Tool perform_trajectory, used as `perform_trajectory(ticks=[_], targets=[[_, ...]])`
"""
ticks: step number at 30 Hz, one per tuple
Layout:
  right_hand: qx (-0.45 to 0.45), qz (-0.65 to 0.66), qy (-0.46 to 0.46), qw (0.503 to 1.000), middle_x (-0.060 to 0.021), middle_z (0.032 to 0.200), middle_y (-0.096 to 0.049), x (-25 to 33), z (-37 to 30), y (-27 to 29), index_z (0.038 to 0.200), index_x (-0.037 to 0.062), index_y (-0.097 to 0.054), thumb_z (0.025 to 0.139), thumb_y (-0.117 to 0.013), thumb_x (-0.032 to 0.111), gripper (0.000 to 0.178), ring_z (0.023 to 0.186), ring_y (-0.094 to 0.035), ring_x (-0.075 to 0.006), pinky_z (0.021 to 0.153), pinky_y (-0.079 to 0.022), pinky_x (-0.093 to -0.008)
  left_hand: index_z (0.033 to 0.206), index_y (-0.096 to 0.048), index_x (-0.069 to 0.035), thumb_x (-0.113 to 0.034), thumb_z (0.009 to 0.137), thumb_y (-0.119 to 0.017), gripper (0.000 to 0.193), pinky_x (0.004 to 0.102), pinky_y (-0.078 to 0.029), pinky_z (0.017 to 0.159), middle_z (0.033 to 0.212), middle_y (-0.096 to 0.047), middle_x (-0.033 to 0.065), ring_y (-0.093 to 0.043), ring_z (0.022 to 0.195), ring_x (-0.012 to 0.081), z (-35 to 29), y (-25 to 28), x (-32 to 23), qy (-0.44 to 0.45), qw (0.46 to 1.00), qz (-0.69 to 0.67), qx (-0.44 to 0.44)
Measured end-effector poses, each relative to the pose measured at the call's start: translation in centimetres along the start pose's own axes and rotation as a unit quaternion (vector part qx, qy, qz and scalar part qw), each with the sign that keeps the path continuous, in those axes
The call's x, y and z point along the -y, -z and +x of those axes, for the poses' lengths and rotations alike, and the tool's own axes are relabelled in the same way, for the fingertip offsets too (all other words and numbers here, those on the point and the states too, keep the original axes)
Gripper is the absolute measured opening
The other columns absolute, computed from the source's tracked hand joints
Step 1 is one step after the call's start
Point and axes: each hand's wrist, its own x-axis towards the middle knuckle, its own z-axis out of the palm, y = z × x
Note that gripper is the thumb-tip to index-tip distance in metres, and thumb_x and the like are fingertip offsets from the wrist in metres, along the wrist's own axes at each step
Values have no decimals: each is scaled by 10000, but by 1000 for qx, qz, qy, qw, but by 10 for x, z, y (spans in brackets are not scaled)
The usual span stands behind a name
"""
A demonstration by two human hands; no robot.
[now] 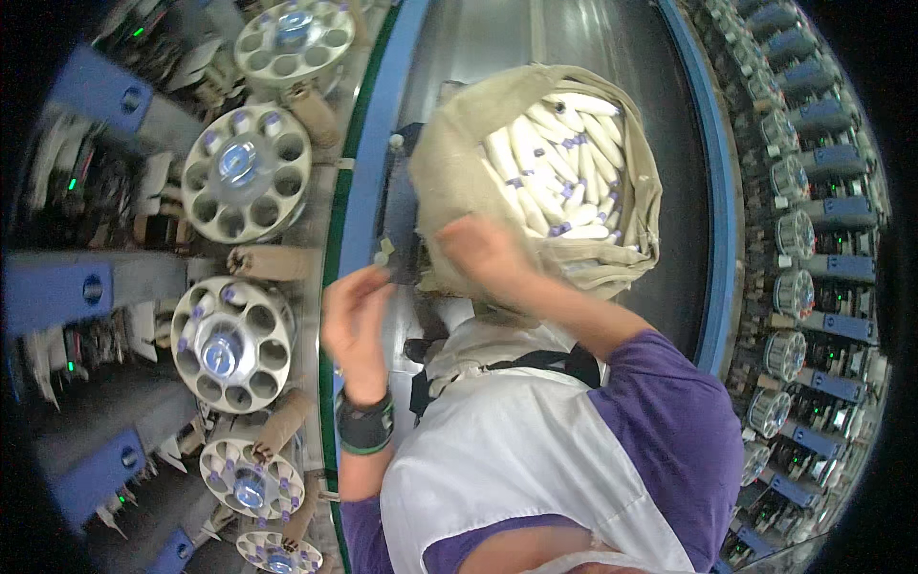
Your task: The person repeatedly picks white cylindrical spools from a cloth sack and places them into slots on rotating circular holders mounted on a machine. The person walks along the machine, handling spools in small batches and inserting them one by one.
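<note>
My left hand [354,320], blurred by motion, hangs over the blue rail [359,206] beside the winding machine. Its fingers are loosely bent and apart, and nothing shows between them. A small pale green piece [382,256] lies just beyond the fingertips. Across the near left side of a beige cloth sack [454,124] reaches my right hand [483,251]. Its fingers are smeared, so whether they hold anything is unclear. Inside the open sack lie many white yarn bobbins [555,163] with purple tube ends, heaped in different directions.
At left stands a row of round white magazines [247,172] with holes, some holding bobbins. Brown cone tubes [268,262] sit beside them. Another row of machine units [794,234] runs along the right, behind a blue rail [717,191].
</note>
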Motion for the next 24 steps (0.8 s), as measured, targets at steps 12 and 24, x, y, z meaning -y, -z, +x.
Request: perform_trajectory(ticks=[12, 24], targets=[[141, -328, -135, 924, -160, 1224, -435, -138, -58, 252, 1141, 100, -478, 600, -680, 121, 578, 1120, -426, -328, 925, -340, -409, 996, -565, -29, -326, 776, -500, 375, 425, -450, 721, 851, -596, 217, -572, 813, 352, 66, -305, 133, 112, 700, 452, 541], [126, -319, -148, 928, -203, 1063, -479, -188, 31, 307, 1112, 2, -443, 481, -715, 183, 710, 1002, -460, -372, 861, -372, -435, 715, -661, -37, -350, 660, -574, 329, 381, -455, 645, 716, -627, 143, -594, 678, 276, 108, -310, 175, 82, 523, 498, 687]])
